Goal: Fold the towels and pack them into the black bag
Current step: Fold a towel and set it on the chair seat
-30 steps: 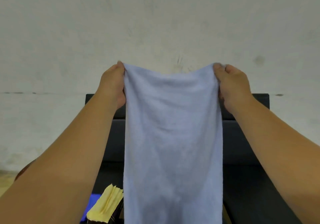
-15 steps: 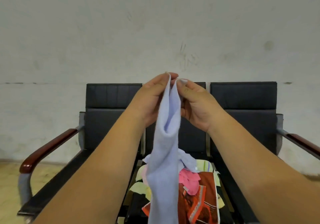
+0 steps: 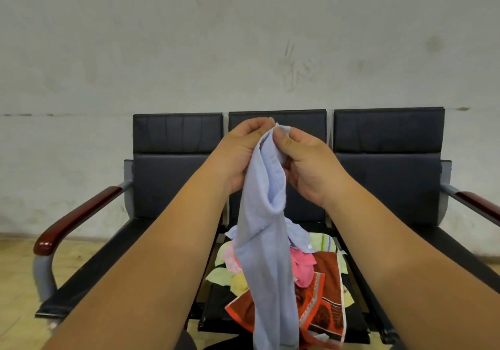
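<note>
Above the middle seat (image 3: pixel 216 306) of a row of three black seats (image 3: pixel 178 176), you hold one pale blue towel (image 3: pixel 266 255) up with two hands, in front of the middle backrest. Your left hand (image 3: pixel 235 157) and right hand (image 3: pixel 311 168) meet at its top edge, fingers (image 3: pixel 257 125) curled and pinching the cloth, with both top corners brought together. From there it hangs as a long, narrow, doubled strip with a loose open fold just below your hands. On that seat, towards its front edge, lies one heap of loose towels: one pink (image 3: pixel 304 267), one red-brown patterned (image 3: pixel 324 303), one yellow (image 3: pixel 239 283), one striped (image 3: pixel 323 241) and a second pale blue one (image 3: pixel 297 234). Two wooden armrests (image 3: pixel 75 217) end the row. The hanging strip covers the heap's middle, so you cannot count it fully, and its lower end is cut off at the bottom of the view.
</note>
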Motion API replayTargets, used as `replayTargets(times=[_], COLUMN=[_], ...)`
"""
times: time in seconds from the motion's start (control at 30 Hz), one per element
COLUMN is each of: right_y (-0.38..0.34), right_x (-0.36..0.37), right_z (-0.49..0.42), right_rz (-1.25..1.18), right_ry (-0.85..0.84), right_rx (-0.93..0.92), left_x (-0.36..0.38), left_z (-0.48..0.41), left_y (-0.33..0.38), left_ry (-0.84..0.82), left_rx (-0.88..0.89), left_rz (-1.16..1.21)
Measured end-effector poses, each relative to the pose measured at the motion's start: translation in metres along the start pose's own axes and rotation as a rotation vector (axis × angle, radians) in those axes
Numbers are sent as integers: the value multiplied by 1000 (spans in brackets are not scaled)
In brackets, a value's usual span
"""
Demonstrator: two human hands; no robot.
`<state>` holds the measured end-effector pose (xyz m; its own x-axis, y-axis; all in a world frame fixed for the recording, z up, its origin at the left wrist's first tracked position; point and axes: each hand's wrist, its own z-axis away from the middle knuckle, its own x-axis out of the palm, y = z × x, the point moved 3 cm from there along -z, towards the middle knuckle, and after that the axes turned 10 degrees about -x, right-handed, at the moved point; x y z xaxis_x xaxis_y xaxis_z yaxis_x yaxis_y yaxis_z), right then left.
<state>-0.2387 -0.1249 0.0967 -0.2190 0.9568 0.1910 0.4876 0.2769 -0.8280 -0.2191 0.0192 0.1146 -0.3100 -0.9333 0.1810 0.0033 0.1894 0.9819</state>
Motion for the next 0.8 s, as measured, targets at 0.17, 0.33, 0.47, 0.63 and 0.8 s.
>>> replayTargets(times=[0.17, 0.33, 0.47, 0.63, 0.8], right_y=[10, 11, 13, 19, 24], right_x=[-7, -12, -21, -29, -31], right_z=[-1, -2, -6, -11, -11], right_rz=[59, 165, 256, 398, 380], right_ry=[72, 98, 117, 100, 70], right_rx=[2, -13, -9, -8, 9], left_x=[-6, -18, -26, -24, -22], left_z=[-6, -9, -9, -9, -15], left_y=[-10, -20, -26, -23, -21], left_ry=[16, -43, -9, 128, 151], left_rx=[-66, 9, 65, 123, 143], left_rz=[-141, -113, -124, -331, -481])
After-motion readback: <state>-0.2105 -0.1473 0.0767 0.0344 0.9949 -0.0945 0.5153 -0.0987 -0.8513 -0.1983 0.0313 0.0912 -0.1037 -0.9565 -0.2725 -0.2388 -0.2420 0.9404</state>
